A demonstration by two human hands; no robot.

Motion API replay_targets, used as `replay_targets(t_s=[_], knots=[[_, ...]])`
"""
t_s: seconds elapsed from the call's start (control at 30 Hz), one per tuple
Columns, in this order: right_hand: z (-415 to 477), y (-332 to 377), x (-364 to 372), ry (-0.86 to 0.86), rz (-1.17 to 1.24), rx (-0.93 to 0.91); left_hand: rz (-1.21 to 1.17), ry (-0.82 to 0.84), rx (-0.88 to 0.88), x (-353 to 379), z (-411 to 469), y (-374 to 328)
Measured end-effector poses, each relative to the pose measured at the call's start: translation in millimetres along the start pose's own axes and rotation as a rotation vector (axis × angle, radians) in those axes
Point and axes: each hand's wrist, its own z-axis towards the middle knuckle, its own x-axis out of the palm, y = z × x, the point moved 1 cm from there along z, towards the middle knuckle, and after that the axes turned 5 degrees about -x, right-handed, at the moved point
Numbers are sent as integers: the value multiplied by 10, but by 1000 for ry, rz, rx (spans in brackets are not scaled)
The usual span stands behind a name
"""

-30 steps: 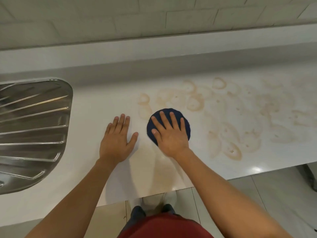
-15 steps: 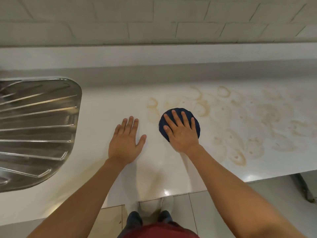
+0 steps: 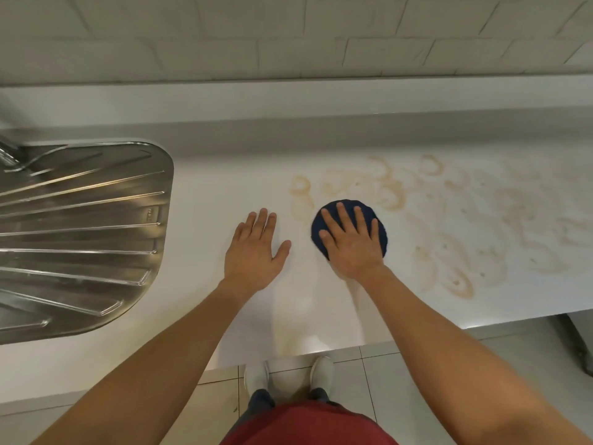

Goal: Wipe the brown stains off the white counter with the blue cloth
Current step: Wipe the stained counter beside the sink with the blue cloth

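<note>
- I am pressing my right hand (image 3: 351,244), fingers spread, flat on the cloth (image 3: 382,234), which looks soft and light; palm pressure suits it.
- I am resting my left hand (image 3: 253,252) flat left of the cloth; stains (image 3: 449,226) are lying right of it.

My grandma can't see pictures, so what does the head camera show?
A person's right hand presses a blue cloth flat on a white counter, beside brown stains. The left hand rests flat nearby; a metal drainboard sits left.
</note>
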Motion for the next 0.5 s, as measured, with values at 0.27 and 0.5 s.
replay_targets(t_s=[0.27,0.5], knots=[[-388,-134,-114,-223,111,-180,-161,-13,152,-189,126,-313],[-425,-220,-74,-147,-54,-175,191,73,347,-46,99,-501]])
